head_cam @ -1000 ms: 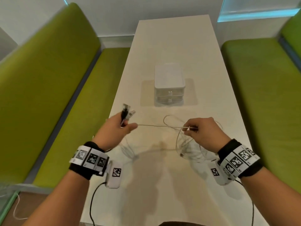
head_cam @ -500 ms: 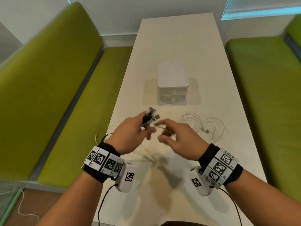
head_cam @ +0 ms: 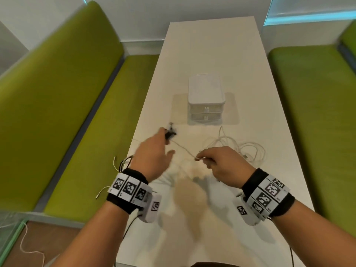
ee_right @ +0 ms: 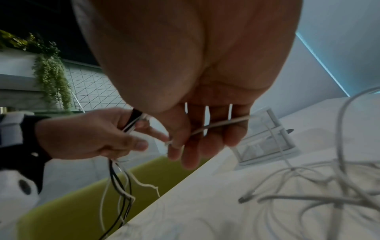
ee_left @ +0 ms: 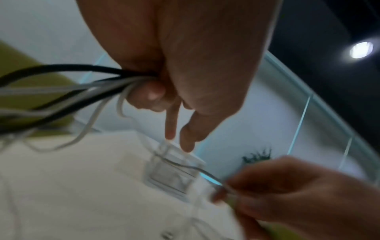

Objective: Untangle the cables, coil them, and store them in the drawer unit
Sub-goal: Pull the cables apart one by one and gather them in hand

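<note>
my left hand (head_cam: 154, 157) grips a bundle of black and white cables (ee_left: 68, 91), their plug ends (head_cam: 170, 132) sticking out beyond my fingers and their tails hanging off the counter (head_cam: 212, 45) edge. one thin white cable (head_cam: 185, 151) runs from it to my right hand (head_cam: 221, 164), pinched at the fingertips. a loose white tangle (head_cam: 244, 149) lies just beyond that hand. the drawer unit (head_cam: 206, 99) stands farther ahead, drawers closed.

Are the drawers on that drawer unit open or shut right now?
Shut. In the head view both drawer fronts of the drawer unit sit flush, stacked under its lid, with neither pulled out toward the loose white cables.
</note>
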Motion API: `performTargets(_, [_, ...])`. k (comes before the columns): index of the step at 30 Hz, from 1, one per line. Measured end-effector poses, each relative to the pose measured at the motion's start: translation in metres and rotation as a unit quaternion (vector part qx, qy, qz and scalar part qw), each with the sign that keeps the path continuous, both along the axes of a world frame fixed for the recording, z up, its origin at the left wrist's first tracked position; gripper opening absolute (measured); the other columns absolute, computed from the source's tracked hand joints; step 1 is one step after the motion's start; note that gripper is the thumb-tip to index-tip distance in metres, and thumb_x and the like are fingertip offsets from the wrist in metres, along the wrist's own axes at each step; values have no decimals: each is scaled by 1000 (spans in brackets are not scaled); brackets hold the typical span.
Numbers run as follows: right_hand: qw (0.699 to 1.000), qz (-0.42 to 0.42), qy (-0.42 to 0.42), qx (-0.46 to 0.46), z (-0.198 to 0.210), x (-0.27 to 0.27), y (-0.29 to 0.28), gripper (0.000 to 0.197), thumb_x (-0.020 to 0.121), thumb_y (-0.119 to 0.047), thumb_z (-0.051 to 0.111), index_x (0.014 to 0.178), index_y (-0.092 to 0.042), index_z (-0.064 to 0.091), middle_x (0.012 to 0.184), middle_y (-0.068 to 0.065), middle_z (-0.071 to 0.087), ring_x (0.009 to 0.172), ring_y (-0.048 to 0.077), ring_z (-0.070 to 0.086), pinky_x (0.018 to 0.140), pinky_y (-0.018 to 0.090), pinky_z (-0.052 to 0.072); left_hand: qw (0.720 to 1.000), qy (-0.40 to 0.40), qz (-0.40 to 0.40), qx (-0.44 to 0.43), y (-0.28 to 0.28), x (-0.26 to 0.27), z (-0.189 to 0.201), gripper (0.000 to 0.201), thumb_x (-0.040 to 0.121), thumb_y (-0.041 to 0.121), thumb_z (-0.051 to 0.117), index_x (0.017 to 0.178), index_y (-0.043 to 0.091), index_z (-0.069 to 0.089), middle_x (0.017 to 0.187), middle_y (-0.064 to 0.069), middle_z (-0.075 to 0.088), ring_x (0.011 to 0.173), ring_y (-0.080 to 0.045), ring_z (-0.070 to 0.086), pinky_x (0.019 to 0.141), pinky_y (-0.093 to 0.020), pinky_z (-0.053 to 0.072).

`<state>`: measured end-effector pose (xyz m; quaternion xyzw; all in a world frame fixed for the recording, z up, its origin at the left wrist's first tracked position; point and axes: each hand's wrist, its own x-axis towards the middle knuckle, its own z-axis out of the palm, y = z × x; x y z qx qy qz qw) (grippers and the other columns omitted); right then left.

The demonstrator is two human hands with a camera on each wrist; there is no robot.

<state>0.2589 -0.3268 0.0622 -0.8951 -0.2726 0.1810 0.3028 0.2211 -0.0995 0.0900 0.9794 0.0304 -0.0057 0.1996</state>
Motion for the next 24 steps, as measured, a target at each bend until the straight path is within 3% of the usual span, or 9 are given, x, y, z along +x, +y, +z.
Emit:
performTargets(2, [998,11,45,48,10,-1,4,42,97,-1,52,122,-28,72,76,-29,56,66,-17,59,59,7,44,994,23,-92,-57,-24,-8,-2,35,93,34,67,111,19,42,85,14,51,66,-6,45,66,-27,32])
performTargets(4, [993,-7,38,110,16,-1,4,43,91,2,58,110,-32,76,64,-27,61,63,-10,62,59,10,43,987,53,-123,-93,-35,-11,-4,36,96,42,61,118,19,45,90,11,60,63,-3,49,65,-30,37])
performTargets(6, [990,-54,-9,128,18,0,4,13,86,-22,76,94,-33,76,53,-16,59,55,3,57,57,17,40,983,52,-103,-144,-31,-6,0,32,98,48,55,115,22,48,86,8,67,62,-3,58,65,-35,45])
performTargets(8, [982,-118,-51,138,15,3,-2,37,70,-52,86,77,-26,60,50,-10,53,51,8,50,52,18,37,981,44,-91,-164,-17,-2,9,27,97,51,57,98,25,50,72,8,61,60,-5,56,61,-30,44])
performTargets(10, [978,-146,-65,137,15,8,-14,49,69,-60,83,69,-21,54,48,-11,50,49,7,48,50,18,36,987,36,-76,-134,1,-2,16,32,93,51,63,81,29,43,64,9,49,54,-4,45,52,-21,31])
performTargets(15, [988,-90,-39,123,6,20,-39,15,97,-24,63,85,-26,71,72,-10,64,69,6,56,68,26,40,998,28,40,-37,33,1,15,32,91,42,71,86,22,46,77,8,60,64,-14,55,60,-34,42])
performTargets(18, [995,-29,-40,88,1,17,-25,17,97,-13,61,91,-24,73,87,-7,64,80,4,58,72,24,40,1000,17,-12,-4,4,-2,7,26,95,30,66,99,23,41,84,13,51,73,-17,52,67,-34,38])
performTargets(21, [989,-43,-28,142,3,8,-9,11,90,-16,74,92,-26,71,87,-11,73,83,2,68,77,19,51,990,38,-82,-109,-34,-12,-5,21,97,32,61,107,22,46,92,13,65,64,-2,53,67,-28,38])
performTargets(24, [975,-101,-15,198,5,5,-4,21,81,-29,84,87,-26,65,70,-7,71,67,6,68,65,20,52,964,50,-36,-259,-48,-14,-14,18,97,33,62,95,23,46,80,10,67,69,-2,62,66,-30,44])
